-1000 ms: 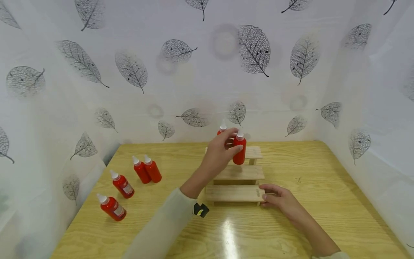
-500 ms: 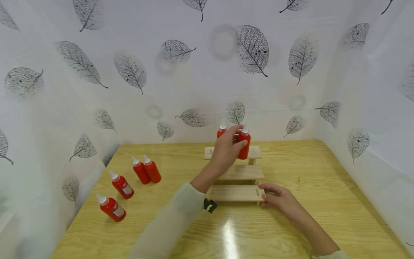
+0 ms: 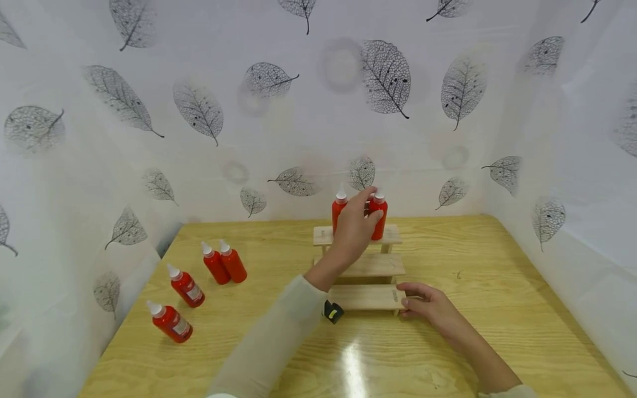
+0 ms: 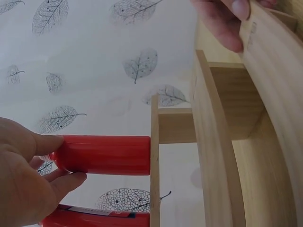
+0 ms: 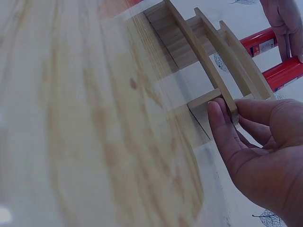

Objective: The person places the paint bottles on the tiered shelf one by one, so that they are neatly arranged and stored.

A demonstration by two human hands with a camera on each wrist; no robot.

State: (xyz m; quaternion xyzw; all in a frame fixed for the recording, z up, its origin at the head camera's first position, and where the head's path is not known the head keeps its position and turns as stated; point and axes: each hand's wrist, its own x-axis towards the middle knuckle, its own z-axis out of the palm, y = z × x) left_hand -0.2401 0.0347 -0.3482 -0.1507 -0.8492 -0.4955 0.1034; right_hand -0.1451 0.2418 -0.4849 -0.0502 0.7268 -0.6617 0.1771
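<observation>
One red bottle with a white nozzle stands upright on the top step of a wooden stand, toward its right end; the left hand pinches it near the shoulder between thumb and curled fingers. A second bottle stands just beside it, apart, on that same step. The stand has three steps, and the right hand grips the right end of the lowest, thumb and fingers closed on the board. Four more red bottles, two of them side by side, stand left on the one table, making six altogether. Behind hangs a leaf-printed white sheet.
</observation>
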